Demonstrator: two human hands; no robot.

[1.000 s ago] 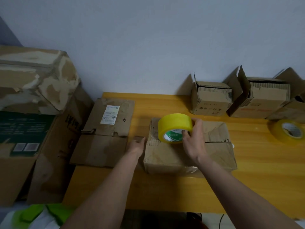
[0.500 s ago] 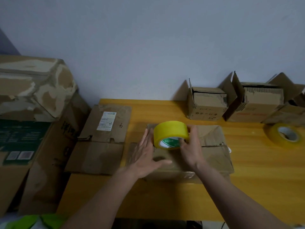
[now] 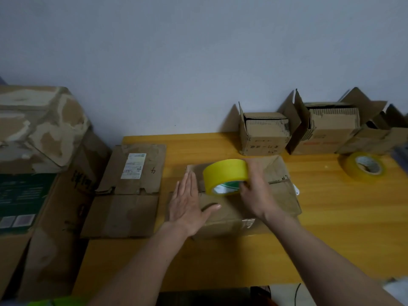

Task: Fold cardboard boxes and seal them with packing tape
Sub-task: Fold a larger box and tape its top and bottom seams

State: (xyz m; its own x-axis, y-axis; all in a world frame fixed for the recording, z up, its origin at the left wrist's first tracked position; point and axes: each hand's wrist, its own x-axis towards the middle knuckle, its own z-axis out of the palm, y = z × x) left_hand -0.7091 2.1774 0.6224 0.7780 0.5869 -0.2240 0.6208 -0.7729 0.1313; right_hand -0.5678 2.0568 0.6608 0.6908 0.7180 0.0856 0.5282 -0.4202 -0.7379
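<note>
A closed brown cardboard box (image 3: 284,195) lies in the middle of the yellow wooden table (image 3: 331,228). My left hand (image 3: 187,204) rests flat on the box's left top, fingers straight. My right hand (image 3: 257,191) grips a yellow roll of packing tape (image 3: 224,173), held on edge over the box's top seam. Whether a strip of tape runs from the roll to the box is hidden.
A flattened box with a white label (image 3: 132,173) lies at the table's left end. Three open small boxes (image 3: 263,135) stand along the back wall. A second tape roll (image 3: 364,166) lies at the right. Large worn cartons (image 3: 39,151) stand left of the table.
My left hand has moved from the box's left side up onto its top and lies flat there. The tape roll has stayed over the seam in my right hand.
</note>
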